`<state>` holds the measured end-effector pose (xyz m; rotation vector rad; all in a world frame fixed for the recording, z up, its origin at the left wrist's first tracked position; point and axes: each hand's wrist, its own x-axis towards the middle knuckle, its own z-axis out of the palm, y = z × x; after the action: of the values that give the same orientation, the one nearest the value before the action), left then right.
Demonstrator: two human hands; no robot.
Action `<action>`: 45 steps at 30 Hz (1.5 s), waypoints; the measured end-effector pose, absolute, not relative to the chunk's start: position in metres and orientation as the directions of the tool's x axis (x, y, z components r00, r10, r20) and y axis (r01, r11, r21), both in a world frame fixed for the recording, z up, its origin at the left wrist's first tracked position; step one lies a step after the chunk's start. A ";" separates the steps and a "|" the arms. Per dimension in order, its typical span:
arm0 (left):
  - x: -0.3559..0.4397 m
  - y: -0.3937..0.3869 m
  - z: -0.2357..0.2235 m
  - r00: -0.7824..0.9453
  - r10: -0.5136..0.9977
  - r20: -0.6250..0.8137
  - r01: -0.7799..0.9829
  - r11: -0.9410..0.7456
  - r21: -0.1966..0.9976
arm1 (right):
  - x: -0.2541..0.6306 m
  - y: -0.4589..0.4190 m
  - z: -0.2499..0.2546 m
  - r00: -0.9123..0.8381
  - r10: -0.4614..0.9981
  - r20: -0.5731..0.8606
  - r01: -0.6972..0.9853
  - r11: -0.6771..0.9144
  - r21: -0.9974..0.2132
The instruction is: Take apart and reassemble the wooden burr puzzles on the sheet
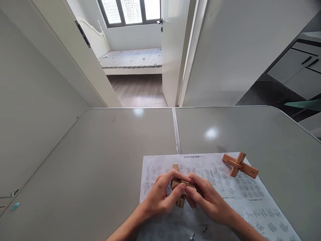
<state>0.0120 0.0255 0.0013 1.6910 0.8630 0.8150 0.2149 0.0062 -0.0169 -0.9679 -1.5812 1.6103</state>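
Over a printed sheet [213,214] with rows of small puzzle drawings, both hands grip a wooden burr puzzle [180,202] of crossed light-brown sticks. My left hand [165,192] is closed on its left part, thumb pressing the near face. From the other side, my right hand [207,195] pinches the right end between thumb and fingers. The fingers hide much of the middle joint. A second wooden cross puzzle [239,165], redder in colour, lies on the sheet's upper right corner, apart from both hands.
The grey table [112,167] has a seam strip [176,130] running away from me. Beyond its far edge is an open doorway with a white door [174,50] and a bed [132,58]. Cabinets [296,63] stand at the right. A small teal scrap [15,206] shows at far left.
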 end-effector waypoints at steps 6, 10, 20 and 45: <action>0.011 0.025 0.001 0.524 0.845 0.105 0.127 -0.199 0.972 | 0.215 0.005 -0.015 -0.502 0.864 -0.024 0.012 -0.021 -1.000; 0.011 0.025 0.002 0.532 0.842 0.084 0.124 -0.176 0.977 | 0.215 0.006 -0.014 -0.510 0.860 -0.025 -0.007 -0.033 -0.999; 0.011 0.024 0.004 0.562 0.824 0.068 0.049 -0.115 0.992 | 0.213 0.002 -0.015 -0.510 0.860 -0.009 -0.010 -0.016 -1.000; 0.012 0.031 -0.007 0.375 0.921 -0.101 -0.073 0.138 0.988 | 0.214 0.008 -0.025 -0.255 0.967 0.001 0.056 0.016 -0.998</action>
<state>0.0125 0.0312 -0.0073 1.2066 0.9159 0.8879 0.2143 0.0083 -0.0248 -1.1126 -1.4451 1.3623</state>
